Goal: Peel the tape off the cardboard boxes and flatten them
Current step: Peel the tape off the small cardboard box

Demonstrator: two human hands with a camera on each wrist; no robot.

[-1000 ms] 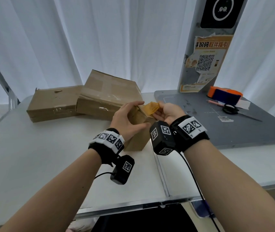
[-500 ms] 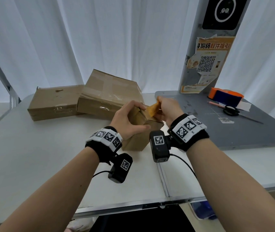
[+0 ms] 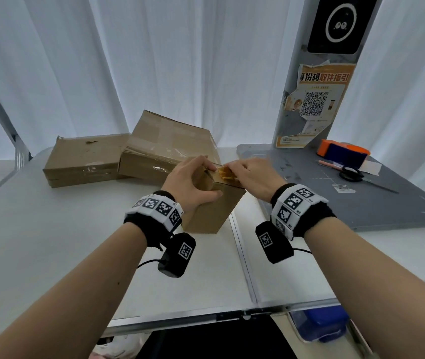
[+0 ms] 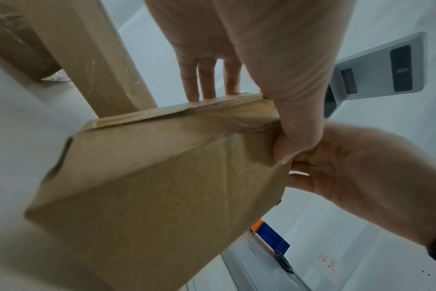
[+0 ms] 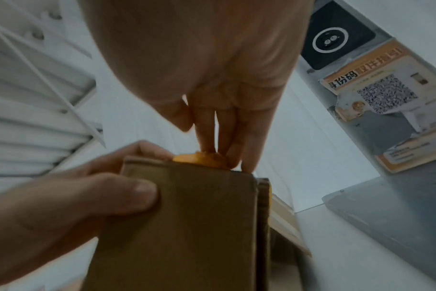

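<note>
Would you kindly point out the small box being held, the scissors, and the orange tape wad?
small box [image 3: 212, 211], head view, its bare front face.
scissors [image 3: 351, 174], head view, the black handles.
orange tape wad [image 5: 202, 159], right wrist view, its crumpled middle.

Count: 3 cardboard boxes — small one [image 3: 214, 208] nearest, large box [image 3: 165, 149] behind it, flat box [image 3: 82, 161] left of that. 1 scissors [image 3: 351, 174], 1 pen [image 3: 330, 164], 1 orange tape wad [image 3: 225, 173].
</note>
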